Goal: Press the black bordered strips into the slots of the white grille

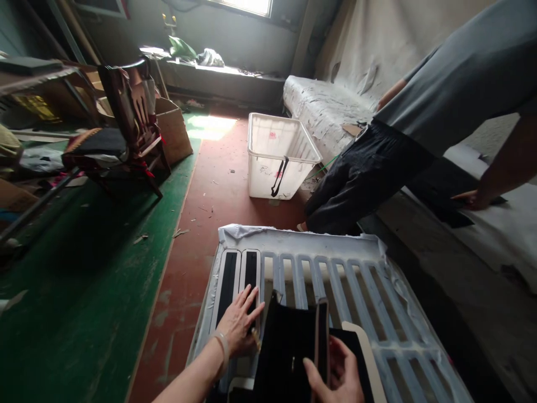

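My left hand [240, 323] lies flat with fingers stretched out on a black strip [250, 274] set in a slot of a white slotted rack [335, 268] in front of me. A second black strip [227, 285] fills the slot to its left. My right hand [338, 372] is closed round a stack of black pieces with pale edges [293, 347], held upright over the rack's near end. The other slots to the right hold nothing.
Another person in a grey shirt and black trousers [369, 168] stands at the right, a hand [472, 198] on a bench. A white plastic tub [279, 154] stands on the red floor. A chair [126, 123] and a cardboard box [174, 129] stand at the left.
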`<state>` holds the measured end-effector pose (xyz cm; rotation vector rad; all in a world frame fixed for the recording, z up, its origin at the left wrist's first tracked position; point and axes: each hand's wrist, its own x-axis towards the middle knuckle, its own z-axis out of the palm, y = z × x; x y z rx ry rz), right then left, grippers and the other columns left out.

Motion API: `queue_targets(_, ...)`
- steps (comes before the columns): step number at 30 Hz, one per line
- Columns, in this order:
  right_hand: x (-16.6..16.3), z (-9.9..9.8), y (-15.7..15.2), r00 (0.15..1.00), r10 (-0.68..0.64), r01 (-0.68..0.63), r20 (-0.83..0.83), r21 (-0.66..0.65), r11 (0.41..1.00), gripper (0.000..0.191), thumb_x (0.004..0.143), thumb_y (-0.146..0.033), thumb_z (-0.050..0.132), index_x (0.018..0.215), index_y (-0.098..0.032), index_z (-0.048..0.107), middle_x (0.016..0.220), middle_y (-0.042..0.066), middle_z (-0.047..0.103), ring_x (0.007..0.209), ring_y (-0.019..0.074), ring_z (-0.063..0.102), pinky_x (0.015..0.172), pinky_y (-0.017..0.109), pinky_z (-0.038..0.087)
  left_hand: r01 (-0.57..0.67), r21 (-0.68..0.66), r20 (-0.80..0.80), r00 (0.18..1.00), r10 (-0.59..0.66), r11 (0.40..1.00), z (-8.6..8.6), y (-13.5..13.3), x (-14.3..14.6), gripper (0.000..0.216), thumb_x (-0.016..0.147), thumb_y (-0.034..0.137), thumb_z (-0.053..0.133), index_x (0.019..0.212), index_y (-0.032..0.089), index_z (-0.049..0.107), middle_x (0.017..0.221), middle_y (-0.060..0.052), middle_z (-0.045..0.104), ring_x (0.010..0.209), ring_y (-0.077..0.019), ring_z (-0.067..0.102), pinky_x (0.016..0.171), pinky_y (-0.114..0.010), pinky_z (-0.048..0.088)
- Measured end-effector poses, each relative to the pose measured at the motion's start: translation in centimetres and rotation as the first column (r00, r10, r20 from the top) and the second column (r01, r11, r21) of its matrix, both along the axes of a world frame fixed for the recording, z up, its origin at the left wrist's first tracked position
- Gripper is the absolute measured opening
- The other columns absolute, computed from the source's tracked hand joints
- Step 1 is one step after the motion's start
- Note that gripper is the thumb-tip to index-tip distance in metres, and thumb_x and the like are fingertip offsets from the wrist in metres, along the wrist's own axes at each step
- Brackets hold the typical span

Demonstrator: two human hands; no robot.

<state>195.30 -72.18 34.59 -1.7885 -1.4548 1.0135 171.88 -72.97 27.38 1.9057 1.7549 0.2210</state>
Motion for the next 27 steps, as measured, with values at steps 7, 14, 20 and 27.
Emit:
queue_targets(7,-3.8,1.1,8.1,0.935,0.029,-0.108,0.354,0.204,0.973,0.073,0.067,-0.066,0.058,0.122,-0.02,0.048,0.122,0.011,0.049,0.111,0.0312,0.052,0.098,0.044,0.043,-0.002,0.013,0.059,0.998,0.001,1.0,-0.2,0.1,-0.6,0.075,0.068,0.031,0.073,0.137,0.031,0.044,0.156,-0.009,0.017,0.143,-0.0352,0.01,0.115,-0.054,0.019)
queue_targets(14,-8.4,-0.5,9.5,0.777,0.14,-0.319,0.613,0.193,0.928,0.067,0.08,-0.054,0.054,0.131,-0.015,0.038,0.121,0.012,0.043,0.1,0.0274,0.057,0.078,0.037,0.05,-0.06,0.15,0.022,0.998,0.057,0.987,-1.7,3.6,-2.4,0.054,0.079,0.031,0.065,0.131,0.028,0.05,0.148,-0.006,0.038,0.131,-0.0293,0.039,0.108,-0.046,0.035)
queue_targets(20,-10.4,-0.9,10.5,0.618,0.111,-0.359,0.778,0.154,0.92,0.061,0.084,-0.042,0.059,0.133,-0.014,0.034,0.115,0.011,0.043,0.084,0.0247,0.061,0.059,0.034,0.049,-0.071,0.153,0.003,0.997,0.071,0.986,-3.5,5.9,-3.4,0.106,0.056,0.049,0.079,0.145,0.018,0.03,0.154,-0.014,0.023,0.142,-0.0317,0.02,0.116,-0.046,0.021)
queue_targets(27,-13.2,-3.5,10.6,0.66,0.075,-0.32,0.748,0.188,0.929,0.061,0.084,-0.038,0.063,0.133,-0.013,0.036,0.118,0.012,0.045,0.087,0.0255,0.062,0.06,0.034,0.05,-0.07,0.14,-0.005,0.997,0.071,0.988,-3.3,6.2,-3.5,0.1,0.062,0.049,0.072,0.146,0.018,0.029,0.155,-0.01,0.023,0.143,-0.0277,0.019,0.118,-0.041,0.018)
